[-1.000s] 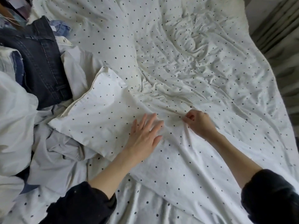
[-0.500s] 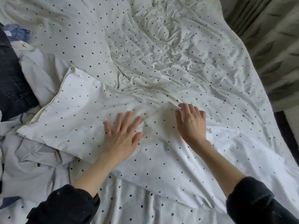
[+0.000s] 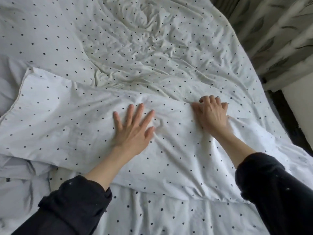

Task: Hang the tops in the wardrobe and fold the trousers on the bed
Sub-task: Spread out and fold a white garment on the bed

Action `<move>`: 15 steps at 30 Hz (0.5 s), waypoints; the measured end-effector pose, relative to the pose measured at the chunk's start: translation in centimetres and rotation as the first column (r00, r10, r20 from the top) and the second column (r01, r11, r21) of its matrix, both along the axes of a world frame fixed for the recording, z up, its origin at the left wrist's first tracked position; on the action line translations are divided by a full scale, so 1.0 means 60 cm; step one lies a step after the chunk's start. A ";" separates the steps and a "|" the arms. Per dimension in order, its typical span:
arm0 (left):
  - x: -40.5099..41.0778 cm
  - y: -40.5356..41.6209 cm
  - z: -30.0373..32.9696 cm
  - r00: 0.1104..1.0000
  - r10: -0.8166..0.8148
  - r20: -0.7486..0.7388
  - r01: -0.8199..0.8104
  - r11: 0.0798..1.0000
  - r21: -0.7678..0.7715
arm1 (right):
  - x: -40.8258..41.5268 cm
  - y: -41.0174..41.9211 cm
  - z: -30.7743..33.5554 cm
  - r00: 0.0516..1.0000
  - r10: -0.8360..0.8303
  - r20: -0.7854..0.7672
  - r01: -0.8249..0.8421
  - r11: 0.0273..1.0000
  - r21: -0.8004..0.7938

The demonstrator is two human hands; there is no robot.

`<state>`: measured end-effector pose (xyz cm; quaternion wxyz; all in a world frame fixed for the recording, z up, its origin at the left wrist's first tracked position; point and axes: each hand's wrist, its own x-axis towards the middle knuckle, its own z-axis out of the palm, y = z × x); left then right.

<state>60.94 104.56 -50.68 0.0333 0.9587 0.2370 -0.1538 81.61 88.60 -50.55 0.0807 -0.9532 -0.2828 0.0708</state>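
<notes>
The left hand (image 3: 133, 131) lies flat with fingers straight and spread, pressing the white black-dotted cotton fabric panel (image 3: 71, 122) at frame centre, while the right hand (image 3: 211, 116), right of centre, has its fingers curled into a ridge of the same fabric and appears to pinch it. This panel lies across the dotted bed cover (image 3: 152, 53); whether it is a trouser leg or bedding cannot be determined, and plain white crumpled garments (image 3: 18, 177) sit at the lower left edge. Judged handling: light, soft, crease-prone and non-slippery, best gripped at the seamed left edge or corners; no labels or writing are legible
</notes>
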 end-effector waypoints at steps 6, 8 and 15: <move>0.022 -0.073 0.029 0.980 -0.092 0.174 0.102 0.993 -0.052 | -0.127 -0.061 0.012 0.973 0.206 0.104 -0.222 0.958 0.179; 0.031 -0.096 0.021 0.985 -0.129 0.114 0.135 0.990 -0.042 | -0.123 -0.106 -0.001 0.975 0.219 -0.033 -0.215 0.972 0.095; 0.045 -0.114 -0.015 0.998 -0.043 -0.037 0.043 0.999 0.005 | -0.022 -0.265 -0.023 0.998 0.008 -0.070 -0.022 0.978 -0.208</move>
